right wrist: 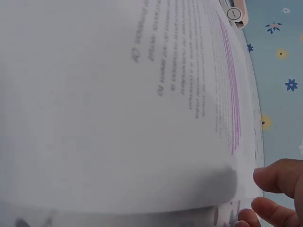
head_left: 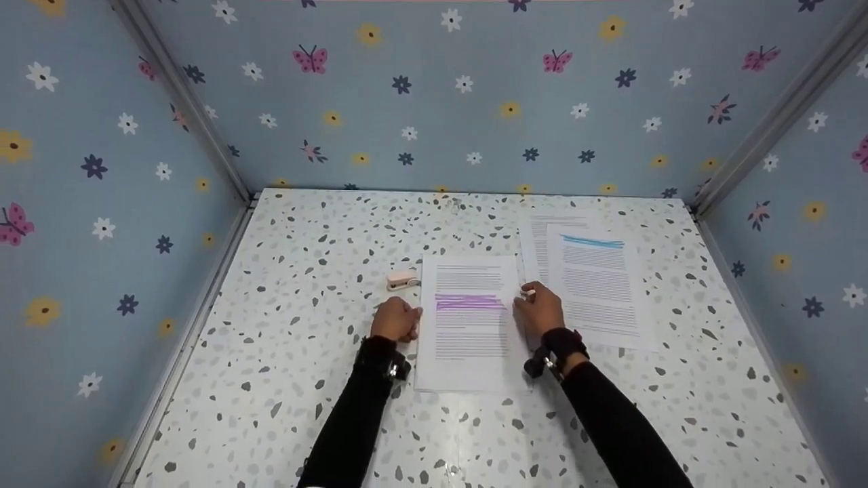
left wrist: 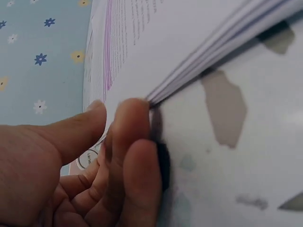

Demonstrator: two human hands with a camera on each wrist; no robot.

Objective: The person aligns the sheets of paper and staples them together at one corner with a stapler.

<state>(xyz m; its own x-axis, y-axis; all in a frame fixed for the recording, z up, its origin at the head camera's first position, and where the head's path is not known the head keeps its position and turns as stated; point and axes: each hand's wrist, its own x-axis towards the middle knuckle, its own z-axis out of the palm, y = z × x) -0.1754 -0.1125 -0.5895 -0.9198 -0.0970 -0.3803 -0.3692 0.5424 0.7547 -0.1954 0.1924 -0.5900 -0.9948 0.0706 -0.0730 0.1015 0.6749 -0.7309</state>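
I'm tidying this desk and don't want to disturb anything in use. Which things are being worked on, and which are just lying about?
In use:
- purple-marked paper stack, its edges touched on both sides
- left hand, fingers against the stack's left edge
- right hand at its right edge

Lying about:
- blue-marked papers, to the right
- small pink stapler, beyond the left hand
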